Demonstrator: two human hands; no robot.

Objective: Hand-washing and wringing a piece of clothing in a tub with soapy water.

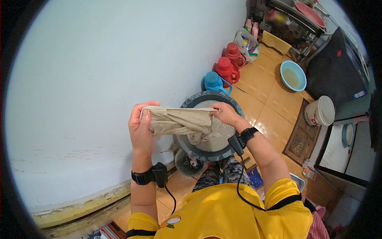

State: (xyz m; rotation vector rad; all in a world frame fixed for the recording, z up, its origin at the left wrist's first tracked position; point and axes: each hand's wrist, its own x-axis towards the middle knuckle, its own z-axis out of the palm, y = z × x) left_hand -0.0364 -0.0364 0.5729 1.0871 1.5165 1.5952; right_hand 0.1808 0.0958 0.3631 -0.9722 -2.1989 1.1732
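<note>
A wet beige cloth garment (182, 121) is stretched by its top edge between my two hands, above a large dark grey basin (235, 109) of cloudy water. My left hand (142, 122) grips the left end, thumb in front. At the right end, my right hand (225, 113) pinches the edge between thumb and fingers. The lower folds of the cloth hang over the basin, and their bottom part seems to reach the water. Both wrists wear black straps with small cabled devices.
Blue (212, 81) and red (225, 68) thermos flasks stand by the wall behind the basin. A small bucket (182, 170) is at the basin's near left. Further right are a light-blue basin (304, 78) holding water, a lidded white bucket (312, 112) and a brown mat (294, 137).
</note>
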